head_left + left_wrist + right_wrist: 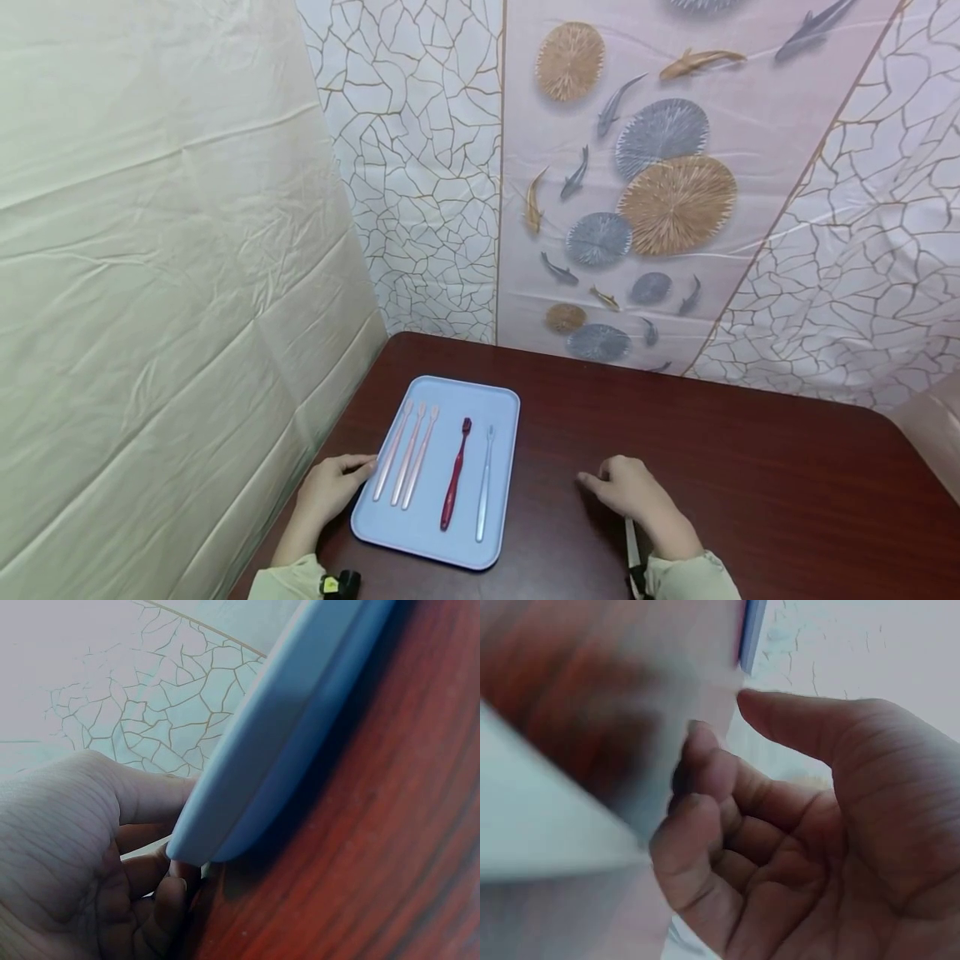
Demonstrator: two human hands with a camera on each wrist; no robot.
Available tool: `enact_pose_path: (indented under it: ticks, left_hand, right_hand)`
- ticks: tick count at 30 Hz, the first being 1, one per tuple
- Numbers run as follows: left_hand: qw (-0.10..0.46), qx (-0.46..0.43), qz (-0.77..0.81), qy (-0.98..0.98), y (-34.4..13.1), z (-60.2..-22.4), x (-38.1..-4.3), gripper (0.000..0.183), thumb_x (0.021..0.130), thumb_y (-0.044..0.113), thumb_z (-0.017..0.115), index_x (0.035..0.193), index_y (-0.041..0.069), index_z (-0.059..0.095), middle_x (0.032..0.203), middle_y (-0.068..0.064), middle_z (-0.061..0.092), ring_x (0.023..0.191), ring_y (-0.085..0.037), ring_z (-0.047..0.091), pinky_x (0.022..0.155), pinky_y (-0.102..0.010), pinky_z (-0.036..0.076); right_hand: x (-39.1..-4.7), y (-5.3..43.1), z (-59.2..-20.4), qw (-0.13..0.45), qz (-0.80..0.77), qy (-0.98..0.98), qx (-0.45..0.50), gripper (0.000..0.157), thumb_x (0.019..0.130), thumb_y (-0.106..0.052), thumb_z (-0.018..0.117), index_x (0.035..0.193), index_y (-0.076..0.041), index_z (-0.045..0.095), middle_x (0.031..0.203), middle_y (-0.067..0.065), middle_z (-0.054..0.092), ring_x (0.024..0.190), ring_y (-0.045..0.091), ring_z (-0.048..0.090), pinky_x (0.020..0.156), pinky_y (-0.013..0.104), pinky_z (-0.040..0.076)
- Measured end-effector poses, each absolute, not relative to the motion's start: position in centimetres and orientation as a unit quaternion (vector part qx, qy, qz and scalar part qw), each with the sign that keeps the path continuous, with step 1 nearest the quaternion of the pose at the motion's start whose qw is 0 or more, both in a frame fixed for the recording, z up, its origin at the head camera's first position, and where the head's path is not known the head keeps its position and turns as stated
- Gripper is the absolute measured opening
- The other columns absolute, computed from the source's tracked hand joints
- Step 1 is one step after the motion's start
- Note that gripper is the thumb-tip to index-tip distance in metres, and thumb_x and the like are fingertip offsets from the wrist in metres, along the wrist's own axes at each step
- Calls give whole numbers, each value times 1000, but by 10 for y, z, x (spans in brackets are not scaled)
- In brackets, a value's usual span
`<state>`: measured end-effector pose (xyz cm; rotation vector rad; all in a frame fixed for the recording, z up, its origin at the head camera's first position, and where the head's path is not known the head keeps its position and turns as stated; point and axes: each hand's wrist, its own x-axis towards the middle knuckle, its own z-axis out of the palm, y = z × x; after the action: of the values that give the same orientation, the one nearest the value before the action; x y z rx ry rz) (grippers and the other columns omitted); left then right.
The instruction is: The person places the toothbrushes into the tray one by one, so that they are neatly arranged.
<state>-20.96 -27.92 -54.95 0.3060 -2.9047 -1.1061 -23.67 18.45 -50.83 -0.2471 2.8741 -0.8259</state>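
Observation:
A light blue tray [435,550] lies on the table in the head view. Three pale pink toothbrushes [411,467] are side by side in its left half. Right of them are a dark red toothbrush [453,483] and a pale blue one [483,500]. At the tray's left edge, my left hand [330,487] grips the rim. The left wrist view shows the thumb at the upper side of the tray [247,750] and fingers under its edge. My right hand [633,492] is right of the tray, apart from it, fingers loosely curled and holding nothing visible.
The dark red-brown table [750,467] extends far to the right. A cream cloth wall [187,333] borders it on the left, a patterned curtain [435,208] at the back. A pale strip [632,546] hangs by my right wrist, blurred in the right wrist view.

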Motion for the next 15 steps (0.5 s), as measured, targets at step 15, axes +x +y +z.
enact_pose_path:
  ticks: [15]
  left_hand:
    - [11, 99, -350, -931, -279, -551, -211, 37, 93, 53, 66, 117, 27, 78, 129, -11, 68, 120, -38, 61, 95, -60, 46]
  right_hand:
    - [-211, 229, -499, 79, -234, 968, -45, 52, 87, -39, 77, 51, -15, 47, 47, -6, 39, 45, 11, 37, 46, 27, 33]
